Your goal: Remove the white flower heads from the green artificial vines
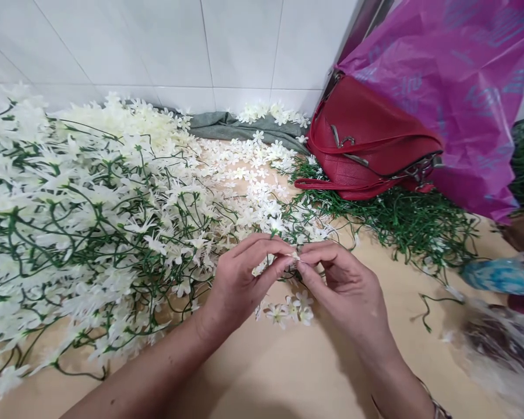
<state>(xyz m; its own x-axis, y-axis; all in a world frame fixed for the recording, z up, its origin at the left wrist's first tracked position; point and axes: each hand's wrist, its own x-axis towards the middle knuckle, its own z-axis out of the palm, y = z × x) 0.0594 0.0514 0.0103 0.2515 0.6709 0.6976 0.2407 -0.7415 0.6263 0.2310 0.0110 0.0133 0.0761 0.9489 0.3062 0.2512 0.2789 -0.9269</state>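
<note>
My left hand point(243, 279) and my right hand point(350, 286) meet fingertip to fingertip over the middle of the table. Both pinch a small white artificial flower point(294, 256), mostly hidden by the fingers. Just below it a few loose white flower heads point(290, 309) lie on the tabletop. Many more white blossoms point(262, 198) are spread flat behind my hands. To the left of my left hand rises a big heap of white flowers on green stems point(91, 233).
A red handbag point(367, 137) rests on a pile of green stems point(419, 224), with a purple plastic bag point(445, 87) behind it. Clear plastic wrapping point(498, 349) and a blue-and-white packet point(502, 276) lie at the right. White tiles point(240, 46) form the back wall.
</note>
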